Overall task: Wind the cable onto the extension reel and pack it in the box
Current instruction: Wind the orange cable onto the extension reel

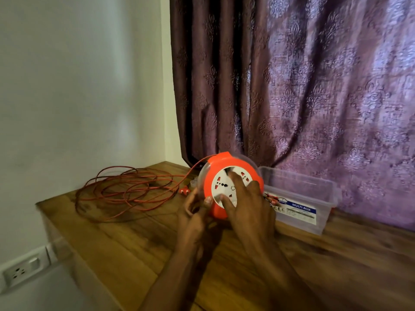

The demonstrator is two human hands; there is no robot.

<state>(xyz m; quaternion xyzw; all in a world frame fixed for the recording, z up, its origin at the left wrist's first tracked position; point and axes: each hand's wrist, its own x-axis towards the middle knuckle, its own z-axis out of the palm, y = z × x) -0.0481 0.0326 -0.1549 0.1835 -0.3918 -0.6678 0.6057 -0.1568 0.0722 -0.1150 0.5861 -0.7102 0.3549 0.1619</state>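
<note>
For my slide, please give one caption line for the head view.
Both hands, left hand and right hand, hold the orange reel upright; loose cable on table, clear box beside.

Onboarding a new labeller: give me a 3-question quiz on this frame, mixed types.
1. True or false: the red cable is already fully wound onto the orange reel.
2. The clear plastic box sits to which side of the reel? A) left B) right C) in front
3. Fill in: the right hand lies on the reel's white ____ face; the left hand grips its edge.

Key: 1 false, most of it lies loose on the wooden table; 2 B; 3 socket.
</note>
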